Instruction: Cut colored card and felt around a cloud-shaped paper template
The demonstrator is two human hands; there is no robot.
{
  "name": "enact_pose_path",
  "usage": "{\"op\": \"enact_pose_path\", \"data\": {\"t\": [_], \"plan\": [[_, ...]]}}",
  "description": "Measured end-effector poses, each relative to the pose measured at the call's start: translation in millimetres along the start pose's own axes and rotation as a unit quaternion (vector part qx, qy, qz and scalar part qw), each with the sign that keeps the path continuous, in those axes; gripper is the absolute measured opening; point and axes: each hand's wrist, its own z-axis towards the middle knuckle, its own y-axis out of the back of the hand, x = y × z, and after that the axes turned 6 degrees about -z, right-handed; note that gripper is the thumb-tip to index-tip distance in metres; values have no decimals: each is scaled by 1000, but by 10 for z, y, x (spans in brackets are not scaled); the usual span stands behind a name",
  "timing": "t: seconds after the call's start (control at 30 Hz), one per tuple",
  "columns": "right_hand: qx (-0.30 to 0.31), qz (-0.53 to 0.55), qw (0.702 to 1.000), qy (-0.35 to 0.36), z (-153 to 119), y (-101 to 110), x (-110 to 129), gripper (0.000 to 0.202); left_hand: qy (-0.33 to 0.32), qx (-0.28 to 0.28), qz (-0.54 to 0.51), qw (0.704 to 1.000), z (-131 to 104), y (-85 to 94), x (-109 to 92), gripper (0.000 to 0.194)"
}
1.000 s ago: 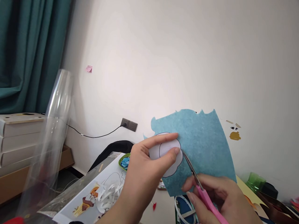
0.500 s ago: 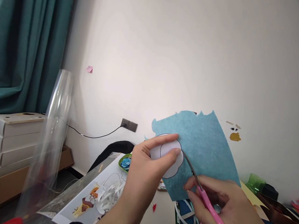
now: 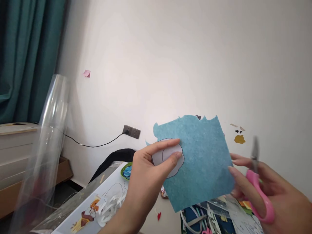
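Pinching with the left hand [image 3: 151, 170] a smooth white paper cutout [image 3: 173, 150], scalloped in outline, against a mottled, felt-like blue sheet [image 3: 204, 156] with a jagged top, raised above the counter [image 3: 169, 222]. Holding the sheet's right edge with the right hand [image 3: 280, 198], also gripping pink-handled scissors [image 3: 253, 178], blades upward. Apparently between cuts, calling next for layers kept together and blades brought to the outline.
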Motion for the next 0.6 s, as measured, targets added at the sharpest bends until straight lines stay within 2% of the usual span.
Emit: {"op": "enact_pose_path", "data": {"t": [0.1, 0.3, 0.47, 0.53, 0.6], "plan": [[82, 32, 995, -47, 72, -30, 7, 31, 1, 32, 43, 999, 11, 25, -30, 17], [67, -8, 996, -55, 91, 19, 37, 27, -29, 105, 149, 983, 111, 107, -166, 11], [78, 7, 996, -35, 44, 88, 151, 25, -77, 147, 231, 959, 79, 215, -311, 17], [85, -4, 996, -36, 31, 86, 182, 23, -58, 169, 228, 957, 58, 222, -329, 17], [83, -24, 996, -29, 19, 56, 185, 20, -29, 163, 205, 965, 53, 189, -315, 13]]}}
